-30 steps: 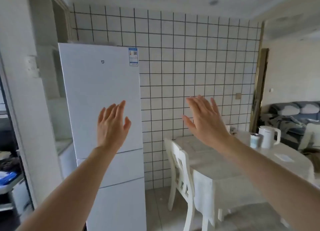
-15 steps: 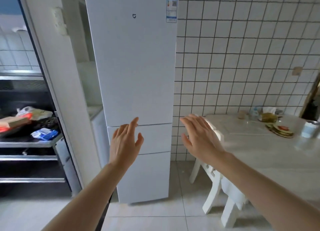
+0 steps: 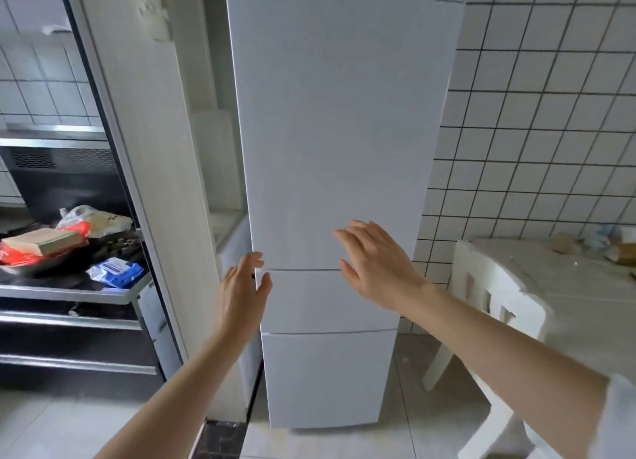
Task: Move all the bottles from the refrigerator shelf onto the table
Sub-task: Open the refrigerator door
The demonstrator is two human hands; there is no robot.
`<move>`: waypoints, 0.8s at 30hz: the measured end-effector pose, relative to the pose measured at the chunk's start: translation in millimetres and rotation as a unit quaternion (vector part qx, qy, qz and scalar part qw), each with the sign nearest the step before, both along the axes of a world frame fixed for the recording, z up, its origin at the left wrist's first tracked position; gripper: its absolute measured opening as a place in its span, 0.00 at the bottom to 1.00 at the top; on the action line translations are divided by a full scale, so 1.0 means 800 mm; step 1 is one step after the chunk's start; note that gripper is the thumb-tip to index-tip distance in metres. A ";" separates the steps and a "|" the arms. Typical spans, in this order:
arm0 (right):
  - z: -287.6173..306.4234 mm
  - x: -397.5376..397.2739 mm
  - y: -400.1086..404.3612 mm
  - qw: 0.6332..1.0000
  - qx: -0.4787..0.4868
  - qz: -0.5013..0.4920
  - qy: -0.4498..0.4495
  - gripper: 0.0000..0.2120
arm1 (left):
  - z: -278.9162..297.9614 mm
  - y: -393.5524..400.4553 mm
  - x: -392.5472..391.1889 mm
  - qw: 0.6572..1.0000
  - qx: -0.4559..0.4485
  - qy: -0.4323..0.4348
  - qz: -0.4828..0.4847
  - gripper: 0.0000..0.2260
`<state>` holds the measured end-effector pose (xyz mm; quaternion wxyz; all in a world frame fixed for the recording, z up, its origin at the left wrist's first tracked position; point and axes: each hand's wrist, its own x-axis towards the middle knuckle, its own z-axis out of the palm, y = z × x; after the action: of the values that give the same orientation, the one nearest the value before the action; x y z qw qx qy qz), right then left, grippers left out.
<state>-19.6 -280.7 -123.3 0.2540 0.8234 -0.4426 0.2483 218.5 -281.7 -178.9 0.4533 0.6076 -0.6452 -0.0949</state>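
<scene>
Your left hand (image 3: 241, 291) reaches the left edge of the closed refrigerator (image 3: 339, 148), fingers loosely spread, holding nothing. Your right hand (image 3: 377, 264) hovers open before its door. No bottles show; the desk (image 3: 585, 286) stands to the right.

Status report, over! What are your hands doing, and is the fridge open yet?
Left hand open at refrigerator door edge. Right hand open, holding nothing. Doors closed, bottles unseen.
</scene>
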 end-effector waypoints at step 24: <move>0.112 0.181 -0.460 0.970 -0.158 0.147 0.116 0.19 | 0.045 -0.421 0.085 0.993 -0.022 0.118 0.009 0.22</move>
<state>125.2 -648.8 -34.0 0.3914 0.8519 -0.2394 0.2524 286.9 -618.3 -143.2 0.5402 0.5878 -0.5838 -0.1480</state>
